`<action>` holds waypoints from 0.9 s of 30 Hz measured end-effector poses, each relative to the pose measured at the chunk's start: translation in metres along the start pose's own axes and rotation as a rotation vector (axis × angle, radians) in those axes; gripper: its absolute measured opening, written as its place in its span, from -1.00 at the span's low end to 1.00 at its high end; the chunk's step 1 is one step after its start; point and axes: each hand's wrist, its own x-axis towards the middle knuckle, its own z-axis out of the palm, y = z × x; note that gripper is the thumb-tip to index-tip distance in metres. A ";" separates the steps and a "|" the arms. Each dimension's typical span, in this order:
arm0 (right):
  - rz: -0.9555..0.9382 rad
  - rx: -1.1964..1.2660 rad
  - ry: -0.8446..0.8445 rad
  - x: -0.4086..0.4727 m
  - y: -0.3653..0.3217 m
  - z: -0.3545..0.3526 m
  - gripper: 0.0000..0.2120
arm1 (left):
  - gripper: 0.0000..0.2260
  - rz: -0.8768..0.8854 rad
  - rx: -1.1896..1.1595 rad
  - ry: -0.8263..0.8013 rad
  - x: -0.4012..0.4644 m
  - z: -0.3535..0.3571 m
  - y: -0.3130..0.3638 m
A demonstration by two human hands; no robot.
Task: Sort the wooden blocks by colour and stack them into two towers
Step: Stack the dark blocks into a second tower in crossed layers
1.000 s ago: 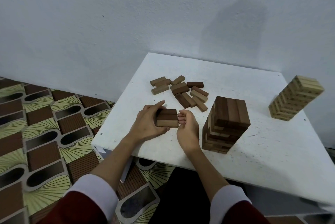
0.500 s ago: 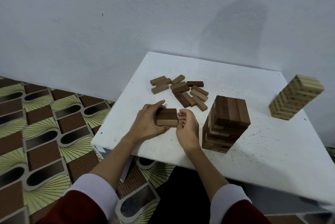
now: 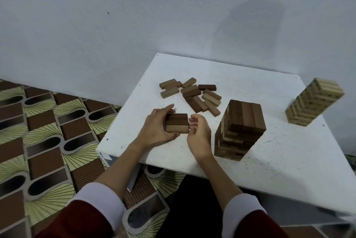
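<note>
at frame centre, the left hand (image 3: 156, 130) grips a row of three brown blocks (image 3: 177, 123) on the table (image 3: 269, 160); the right hand (image 3: 198, 133), fingers curled, touches its end. square the ends flush before lifting it to the dark tower (image 3: 240, 130), centre right.

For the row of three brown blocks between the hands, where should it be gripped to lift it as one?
Grip the three-block row across its short ends, left hand and right hand pressing inward from either side; probably only end pressure keeps the loose side-by-side blocks together.
</note>
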 end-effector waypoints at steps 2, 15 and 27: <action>0.009 0.006 0.008 0.000 0.000 0.000 -0.57 | -0.21 -0.005 0.003 0.000 0.000 0.000 0.002; 0.077 0.201 -0.024 -0.006 -0.042 0.000 -0.69 | -0.25 -0.205 -0.386 0.144 -0.008 -0.016 0.026; -0.319 0.192 -0.039 -0.012 -0.148 -0.084 -0.59 | -0.18 0.048 -0.592 0.263 0.005 -0.073 0.119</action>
